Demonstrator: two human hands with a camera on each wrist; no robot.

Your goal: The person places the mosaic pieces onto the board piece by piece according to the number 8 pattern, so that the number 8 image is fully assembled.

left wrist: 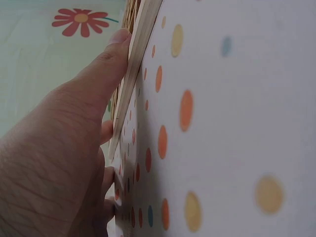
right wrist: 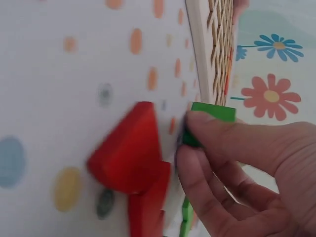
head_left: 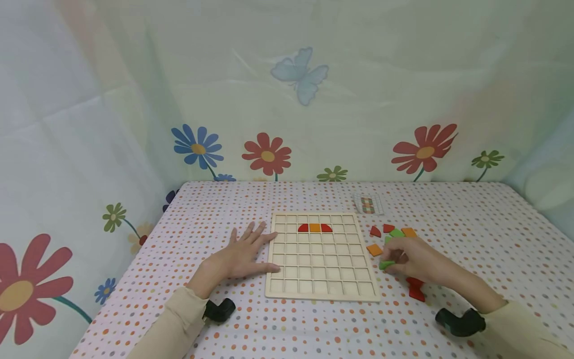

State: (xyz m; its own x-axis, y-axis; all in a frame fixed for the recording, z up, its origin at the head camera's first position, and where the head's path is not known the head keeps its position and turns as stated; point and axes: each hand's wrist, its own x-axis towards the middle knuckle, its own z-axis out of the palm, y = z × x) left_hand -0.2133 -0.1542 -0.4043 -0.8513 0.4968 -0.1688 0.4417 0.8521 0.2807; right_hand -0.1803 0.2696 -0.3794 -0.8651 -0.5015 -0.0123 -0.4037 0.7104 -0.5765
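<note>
A wooden grid board [head_left: 320, 273] lies flat on the table. In its second row from the back sit an orange square [head_left: 315, 228] and, on either side, a red rounded piece [head_left: 303, 228]. My left hand [head_left: 239, 255] is spread beside the board, thumb and a fingertip resting on its left edge. The thumb [left wrist: 111, 54] shows on the rim in the left wrist view. Right of the board, my right hand [head_left: 414, 257] pinches a green block [right wrist: 215, 112] between thumb and fingers. Red blocks [right wrist: 133, 153] lie on the cloth near that hand.
Loose pieces lie right of the board: an orange square [head_left: 374, 250], a red piece [head_left: 375, 231], a green piece [head_left: 396, 233] and others partly behind my right hand. A small pattern card [head_left: 367, 204] lies behind them. A flowered curtain [head_left: 296, 124] hangs behind the dotted tablecloth.
</note>
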